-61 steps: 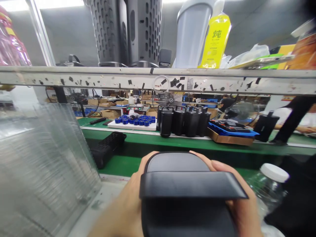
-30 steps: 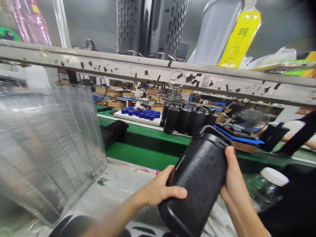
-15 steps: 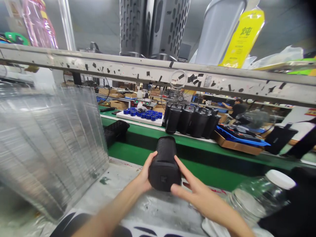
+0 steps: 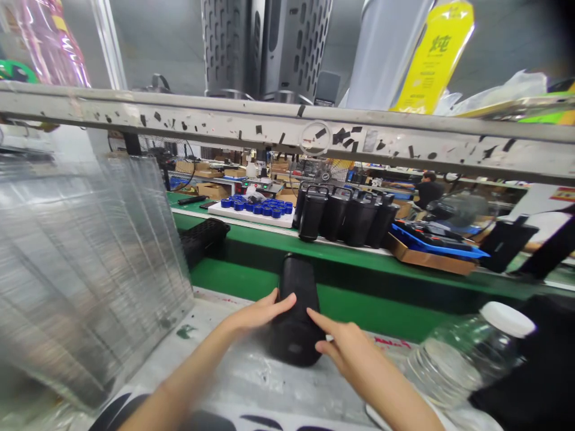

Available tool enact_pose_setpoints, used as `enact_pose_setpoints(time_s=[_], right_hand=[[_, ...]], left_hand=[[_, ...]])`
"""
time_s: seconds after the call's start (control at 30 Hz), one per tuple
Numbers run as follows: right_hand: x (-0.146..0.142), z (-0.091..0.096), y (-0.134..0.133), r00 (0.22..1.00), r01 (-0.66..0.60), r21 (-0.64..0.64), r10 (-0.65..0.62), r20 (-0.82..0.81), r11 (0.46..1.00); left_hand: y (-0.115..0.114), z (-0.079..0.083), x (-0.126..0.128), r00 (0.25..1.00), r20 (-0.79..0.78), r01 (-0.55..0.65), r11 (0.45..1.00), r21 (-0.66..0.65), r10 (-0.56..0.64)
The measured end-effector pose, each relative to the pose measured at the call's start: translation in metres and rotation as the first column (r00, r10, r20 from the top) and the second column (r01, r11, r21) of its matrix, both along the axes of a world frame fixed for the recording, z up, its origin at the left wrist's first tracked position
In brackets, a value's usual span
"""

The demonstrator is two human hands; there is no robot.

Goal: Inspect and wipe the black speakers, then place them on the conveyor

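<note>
Factory line, grey bench (image 4: 215, 365) in front, green belt (image 4: 368, 311) running just behind it. Lying on its side at the bench's far edge, a black speaker (image 4: 294, 326), near end toward the camera, far end reaching over the belt. Left hand (image 4: 258, 312) laid flat on the speaker's upper left side, fingers straight and close together, not curled round it. Right hand (image 4: 348, 347) spread too, fingers stretched, fingertips (image 4: 314, 316) touching the speaker's right side. No grip from either hand; speaker resting on the bench between them.

Leaning at the left, a thick stack of clear sheets (image 4: 85, 263). At the right, near the right forearm, a clear bottle (image 4: 462, 356) with a white cap, tilted. Left of the speaker, at the belt, a black perforated shell (image 4: 203, 238) on its side. Beyond the belt, on a raised green ledge, a row of upright black speakers (image 4: 345, 216) with carry handles, a white tray (image 4: 251, 218) of blue caps to their left, a cardboard tray (image 4: 426, 257) with a blue insert to their right. Overhead, a white shelf rail (image 4: 179, 123) flecked with black tape, carrying grey perforated housings (image 4: 265, 48) and a yellow bottle (image 4: 431, 57). Far back, blurred, a person (image 4: 429, 190) in dark clothes at another bench.
</note>
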State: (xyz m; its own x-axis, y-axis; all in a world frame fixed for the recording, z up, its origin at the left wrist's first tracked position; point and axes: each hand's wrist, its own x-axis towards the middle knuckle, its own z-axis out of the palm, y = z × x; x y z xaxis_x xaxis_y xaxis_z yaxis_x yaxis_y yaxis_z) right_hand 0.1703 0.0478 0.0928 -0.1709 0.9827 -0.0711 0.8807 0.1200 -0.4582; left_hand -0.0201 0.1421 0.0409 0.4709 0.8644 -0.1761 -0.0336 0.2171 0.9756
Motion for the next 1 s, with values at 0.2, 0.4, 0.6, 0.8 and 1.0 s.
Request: enact_pose_setpoints(time_s=[0.2, 0.4, 0.6, 0.8, 1.0], right_hand=[[-0.053, -0.035, -0.014, 0.949, -0.124, 0.395, -0.007, 0.314, 0.910], [-0.057, -0.068, 0.019, 0.906, -0.144, 0.496, -0.088, 0.414, 0.856], [-0.053, -0.059, 0.070, 0.872, -0.008, 0.490, -0.234, 0.430, 0.872], [-0.044, -0.057, 0.138, 0.832, 0.074, 0.526, -0.344, 0.436, 0.847], [-0.049, -0.058, 0.123, 0.871, 0.092, 0.558, -0.338, 0.355, 0.824]], left_hand=[[0.009, 0.004, -0.015, 0.976, -0.192, -0.088, 0.993, 0.078, 0.102], [0.022, 0.003, -0.017, 0.893, -0.160, -0.388, 0.900, 0.201, 0.421], [0.027, 0.006, -0.014, 0.850, -0.104, -0.463, 0.826, 0.322, 0.517], [0.009, 0.023, -0.004, 0.871, -0.079, -0.417, 0.814, 0.404, 0.485], [0.010, 0.029, -0.007, 0.887, -0.089, -0.381, 0.829, 0.410, 0.452]])
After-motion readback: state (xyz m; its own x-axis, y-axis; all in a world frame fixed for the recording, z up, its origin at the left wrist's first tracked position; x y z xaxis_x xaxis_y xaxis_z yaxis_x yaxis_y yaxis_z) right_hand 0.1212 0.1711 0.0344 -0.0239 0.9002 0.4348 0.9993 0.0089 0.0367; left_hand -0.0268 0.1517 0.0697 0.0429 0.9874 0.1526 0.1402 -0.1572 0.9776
